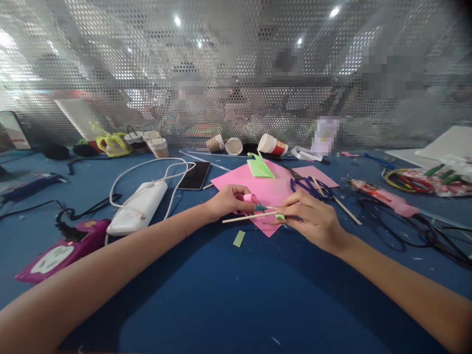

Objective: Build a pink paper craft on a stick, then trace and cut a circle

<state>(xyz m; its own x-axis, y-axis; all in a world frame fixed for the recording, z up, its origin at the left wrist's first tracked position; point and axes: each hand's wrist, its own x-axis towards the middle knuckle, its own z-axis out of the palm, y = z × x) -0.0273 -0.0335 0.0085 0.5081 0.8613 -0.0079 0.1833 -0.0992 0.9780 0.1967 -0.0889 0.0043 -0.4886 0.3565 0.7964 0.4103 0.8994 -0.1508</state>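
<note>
My left hand [226, 200] is closed round small pink-handled scissors [251, 199] whose teal blades point right. My right hand [313, 219] pinches a thin wooden stick [247, 217] with a bit of green paper [280, 216] at the fingertips. The blades meet the stick near that green piece. Both hands hover over a pink paper sheet [271, 189] on the blue table [221, 295]. A small green paper strip [239, 238] lies just in front of the hands.
Folded green paper [260, 167] and blue-handled scissors [309, 186] lie on the pink sheet. A white power bank [138, 206] with cable, a phone [194, 175] and a magenta box [62, 250] sit left. Paper cups [271, 144] line the mesh screen. A pink glue gun [383, 196] and cables lie right.
</note>
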